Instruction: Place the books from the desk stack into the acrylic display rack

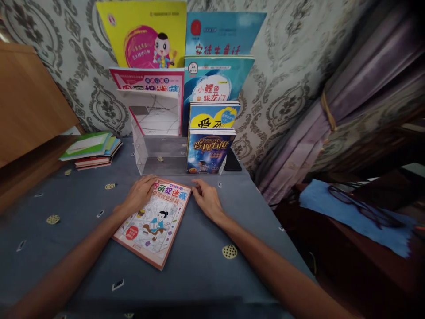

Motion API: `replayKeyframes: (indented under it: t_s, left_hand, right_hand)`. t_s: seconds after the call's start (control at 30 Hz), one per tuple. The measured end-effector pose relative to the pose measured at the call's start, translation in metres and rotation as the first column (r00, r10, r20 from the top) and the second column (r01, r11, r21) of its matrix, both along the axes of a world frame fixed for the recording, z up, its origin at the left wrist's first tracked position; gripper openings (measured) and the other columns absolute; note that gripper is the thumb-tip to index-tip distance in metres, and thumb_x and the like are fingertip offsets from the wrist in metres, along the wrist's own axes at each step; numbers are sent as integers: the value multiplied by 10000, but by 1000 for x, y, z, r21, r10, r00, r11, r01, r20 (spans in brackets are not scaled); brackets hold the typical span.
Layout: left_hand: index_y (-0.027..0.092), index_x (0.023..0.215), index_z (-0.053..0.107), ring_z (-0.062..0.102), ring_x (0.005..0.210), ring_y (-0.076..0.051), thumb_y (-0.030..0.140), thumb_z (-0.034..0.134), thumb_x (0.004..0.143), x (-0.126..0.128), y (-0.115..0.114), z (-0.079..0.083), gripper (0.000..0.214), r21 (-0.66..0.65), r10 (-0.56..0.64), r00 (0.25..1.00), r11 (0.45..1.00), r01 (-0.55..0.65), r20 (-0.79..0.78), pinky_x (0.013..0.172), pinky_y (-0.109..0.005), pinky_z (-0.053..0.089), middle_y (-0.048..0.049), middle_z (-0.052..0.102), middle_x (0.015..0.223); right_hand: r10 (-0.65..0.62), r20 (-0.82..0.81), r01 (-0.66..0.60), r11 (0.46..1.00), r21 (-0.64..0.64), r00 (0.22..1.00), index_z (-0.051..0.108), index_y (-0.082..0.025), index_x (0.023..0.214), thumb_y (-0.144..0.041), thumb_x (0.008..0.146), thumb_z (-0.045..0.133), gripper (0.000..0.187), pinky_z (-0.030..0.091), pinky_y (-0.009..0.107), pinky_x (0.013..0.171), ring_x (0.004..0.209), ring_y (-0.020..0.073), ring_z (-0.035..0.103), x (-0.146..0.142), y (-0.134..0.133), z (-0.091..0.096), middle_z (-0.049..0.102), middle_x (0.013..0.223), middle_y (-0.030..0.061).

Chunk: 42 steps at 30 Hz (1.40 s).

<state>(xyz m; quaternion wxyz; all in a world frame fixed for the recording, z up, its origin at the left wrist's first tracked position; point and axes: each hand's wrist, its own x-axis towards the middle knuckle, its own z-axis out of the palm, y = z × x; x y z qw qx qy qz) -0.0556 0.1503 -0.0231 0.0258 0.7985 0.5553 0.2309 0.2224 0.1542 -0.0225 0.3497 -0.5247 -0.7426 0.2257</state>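
Observation:
A picture book [156, 223] with an orange border and a cartoon figure on its cover lies tilted on the table. My left hand [141, 193] rests along the book's upper left edge, its fingers stretched toward the top edge and hiding that corner. At the upper right corner is my right hand [207, 199], its fingers apart and its thumb close to the cover. Whether the thumb touches the book I cannot tell. Just beyond both hands stands a clear stepped book rack [157, 159].
On the rack stand a yellow book [119, 26], a teal book [244, 73], a white booklet [162, 115] and a dark blue book [209, 153]. A phone [233, 160] lies beside it. Stacked books [88, 148] sit left; glasses [365, 208] rest on blue cloth [323, 201] at right.

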Motion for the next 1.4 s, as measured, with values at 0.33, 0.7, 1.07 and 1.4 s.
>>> replayKeyframes:
  t_s: [0.33,0.7,1.07,1.4]
  left_hand:
    - [147,1333,608,539,1322,-278,257,381,994,28,-5,2,423,-23,-178,983,984,177,-49,1156,-499,373,-139,612,1400]
    - [219,1386,563,508,1352,-258,230,406,1000,78,-8,11,417,-94,-419,907,906,413,-46,1140,-483,360,-104,603,1416]
    - [231,1421,529,498,1366,-246,219,382,1003,85,-10,11,443,-121,-431,900,899,421,-66,1146,-471,339,-104,571,1456]
    - [198,1310,628,560,1309,-231,339,430,1002,43,-14,8,392,-136,-308,943,936,325,130,1155,-428,397,-99,637,1381]
  right_hand:
    - [7,-40,-9,998,-67,999,664,-193,1165,-214,907,475,320,485,272,629,620,181,651,2,1,-2,738,804,43]
    - [11,-46,-14,999,-49,999,667,-201,1165,-212,920,463,319,479,253,614,602,173,649,1,2,-3,716,733,22]
    - [23,-28,-23,1000,5,999,651,-211,1189,-203,916,474,325,506,273,698,693,186,687,1,0,-2,760,862,42]
    - [21,83,-23,999,24,996,687,-201,1155,-203,927,487,303,493,277,714,732,196,693,1,1,-5,777,917,69]
